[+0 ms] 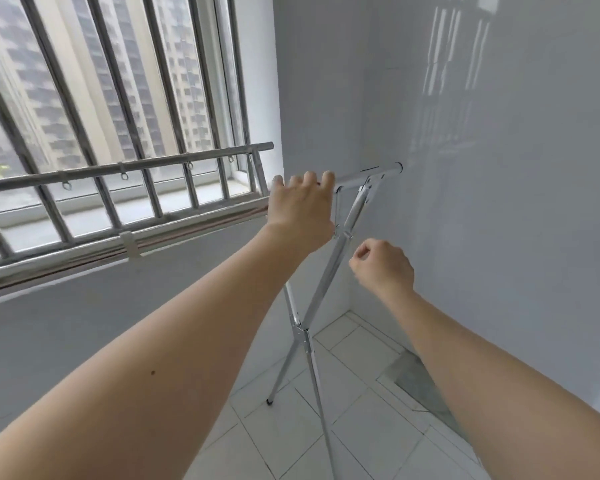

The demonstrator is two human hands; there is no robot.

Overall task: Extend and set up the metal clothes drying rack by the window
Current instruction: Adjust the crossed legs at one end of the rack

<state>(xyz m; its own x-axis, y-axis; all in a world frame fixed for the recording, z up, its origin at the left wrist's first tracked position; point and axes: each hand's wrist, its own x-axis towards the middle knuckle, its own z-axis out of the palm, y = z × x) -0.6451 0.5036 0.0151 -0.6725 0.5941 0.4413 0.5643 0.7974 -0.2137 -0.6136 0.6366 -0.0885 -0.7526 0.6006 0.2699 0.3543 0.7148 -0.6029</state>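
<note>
The metal drying rack (323, 282) stands on crossed chrome legs in the corner under the barred window (111, 98). Its long top frame with cross rungs and small rings (125, 188) runs left along the window sill. A short end bar (378, 173) sticks out right, almost touching the wall. My left hand (300, 206) rests over the top corner of the rack, fingers curled on the bar. My right hand (383, 265) hovers just right of the upper leg, fingers loosely curled, holding nothing.
A glossy white wall (499, 168) stands close on the right. The floor (326, 410) is white tile, with a grey patch (416, 379) by the wall. One rack foot (270, 401) rests on the tile. The grey wall below the window lies to the left.
</note>
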